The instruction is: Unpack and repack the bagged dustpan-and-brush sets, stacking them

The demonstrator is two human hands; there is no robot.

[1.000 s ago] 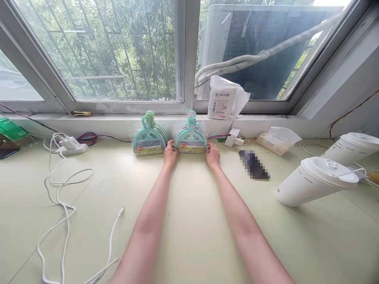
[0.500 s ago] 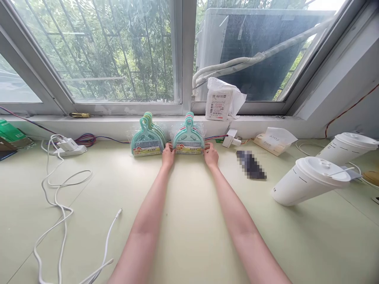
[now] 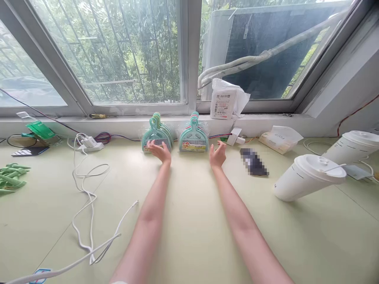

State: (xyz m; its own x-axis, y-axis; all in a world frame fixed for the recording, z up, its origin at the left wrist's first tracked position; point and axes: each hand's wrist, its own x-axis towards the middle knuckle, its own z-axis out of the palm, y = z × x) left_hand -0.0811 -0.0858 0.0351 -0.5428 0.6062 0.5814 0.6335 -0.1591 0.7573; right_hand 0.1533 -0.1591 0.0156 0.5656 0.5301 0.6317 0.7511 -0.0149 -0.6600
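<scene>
Left hand [image 3: 160,151]: fingers spread, palm empty, in front of the left dustpan stack [image 3: 156,128] and hiding part of its lower front. Can't tell if it touches. Right hand [image 3: 218,155]: fingers loosely bent, thumb and fingers apart, nothing held, just right of the right dustpan stack [image 3: 194,134] with a gap between. Both stacks upright, plastic-wrapped; the right one sits between the hands, slightly beyond them.

Nearest the right hand: white adapter [image 3: 235,136] beyond and to its right, dark blurred slab [image 3: 254,162] flat to its right. Tissue pack [image 3: 280,139] further right, past the slab. Nearer cup [image 3: 308,177] right of and closer in than that hand, lid on; farther cup [image 3: 352,148] behind it. Wrapped box [image 3: 224,100] on the sill, beyond the right hand.

Left of the left hand: power strip [image 3: 91,146] with plugs, coiled wires [image 3: 103,137] behind it, white cable [image 3: 89,197] snaking toward the near edge, one end close to the left forearm. Screwdriver [image 3: 98,116] on the sill beyond. Far left: green package [image 3: 41,129], green strips [image 3: 12,176] on the counter [image 3: 192,228].
</scene>
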